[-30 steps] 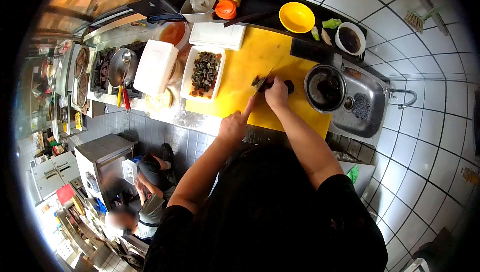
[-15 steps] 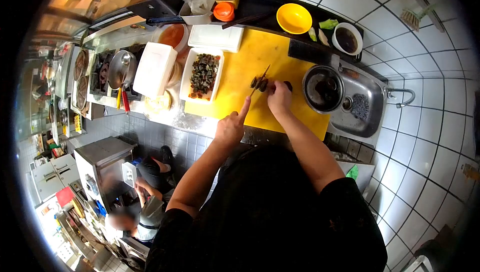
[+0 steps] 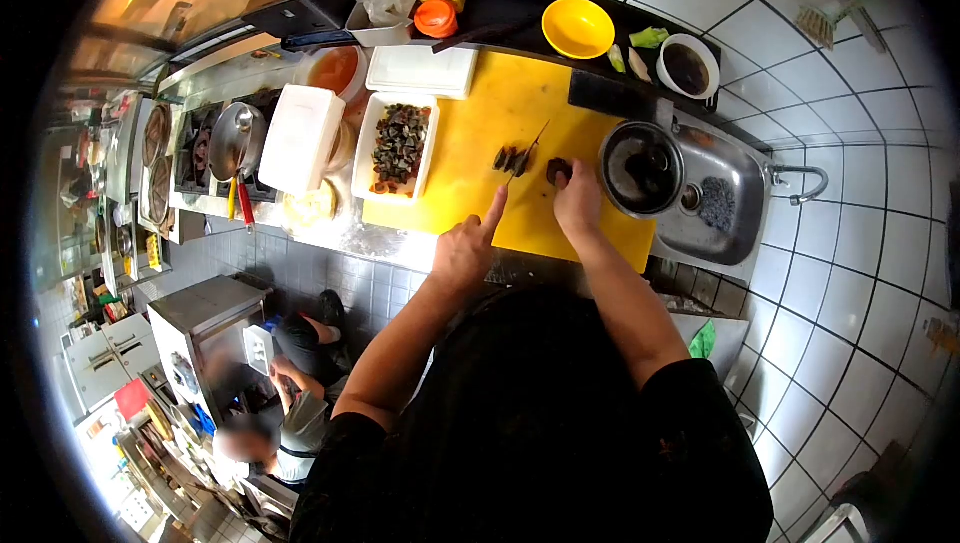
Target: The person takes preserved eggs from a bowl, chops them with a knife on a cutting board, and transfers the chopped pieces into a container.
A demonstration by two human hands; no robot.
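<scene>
My left hand (image 3: 466, 248) is closed round the handle end of a knife (image 3: 530, 151), index finger stretched along it, above the yellow cutting board (image 3: 500, 93). Beside the blade lie several dark cut pieces (image 3: 508, 159). To the right, my right hand (image 3: 578, 201) has its fingers on a dark round piece of food (image 3: 560, 172) on the board. A white tray (image 3: 430, 158) of dark chopped pieces (image 3: 400, 148) stands on the board's left part.
A metal pot (image 3: 642, 169) stands by the sink (image 3: 745, 228). A yellow bowl (image 3: 578, 28) and a white bowl (image 3: 688, 66) are on the back ledge. Pans (image 3: 238, 138) sit on the stove at left. Another person (image 3: 300, 423) is at lower left.
My right hand has moved right, away from the knife and cut pieces, to the dark round piece. The knife hand has shifted only slightly.
</scene>
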